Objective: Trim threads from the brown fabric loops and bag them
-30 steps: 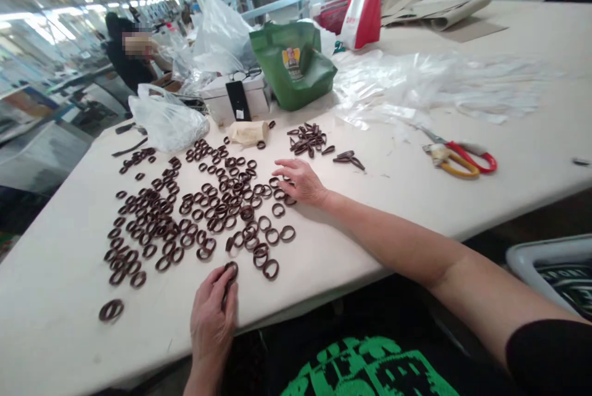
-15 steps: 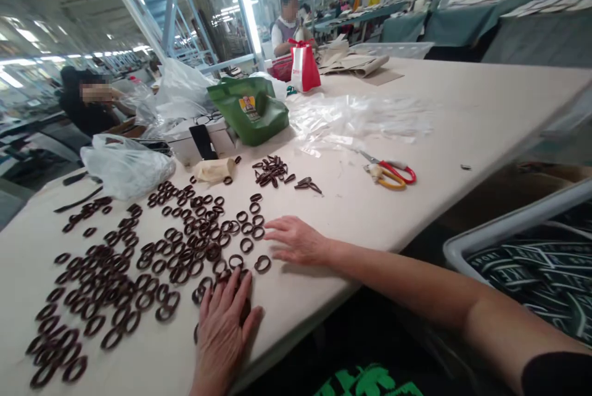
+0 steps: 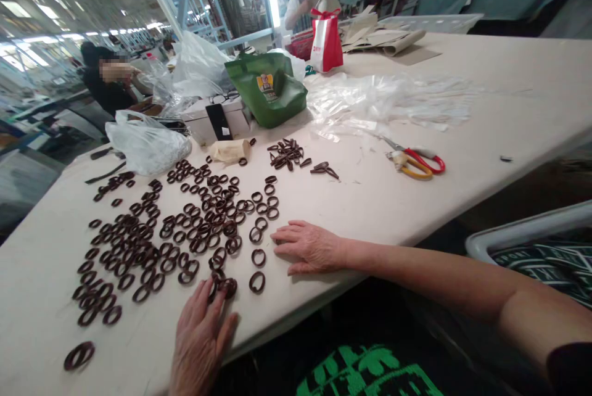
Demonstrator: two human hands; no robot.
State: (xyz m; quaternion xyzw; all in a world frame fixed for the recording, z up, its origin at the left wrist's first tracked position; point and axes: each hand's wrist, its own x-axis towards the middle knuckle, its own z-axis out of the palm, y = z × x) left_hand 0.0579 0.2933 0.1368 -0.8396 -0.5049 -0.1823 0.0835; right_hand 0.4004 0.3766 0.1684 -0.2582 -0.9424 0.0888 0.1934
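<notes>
Several dark brown oval rings (image 3: 185,235) lie spread over the pale table (image 3: 462,137). My left hand (image 3: 198,337) rests flat near the front edge, fingers stretched out and touching a small stack of rings (image 3: 224,286). My right hand (image 3: 309,248) lies palm down on the table, fingers extended toward a single ring (image 3: 258,257) just to its left. Neither hand grips anything. A smaller heap of rings (image 3: 287,154) sits farther back.
Red and yellow scissors (image 3: 416,161) lie right of centre. A green bag (image 3: 271,87), a white box (image 3: 217,119), plastic bags (image 3: 145,142) and clear film (image 3: 383,100) stand at the back. A grey bin (image 3: 531,235) is at my right. Other people sit beyond the table.
My right hand drew back from the ring cluster toward the front edge and lies flat. My left hand let go of the ring it pinched and flattened. The view rose, then dipped a little.
</notes>
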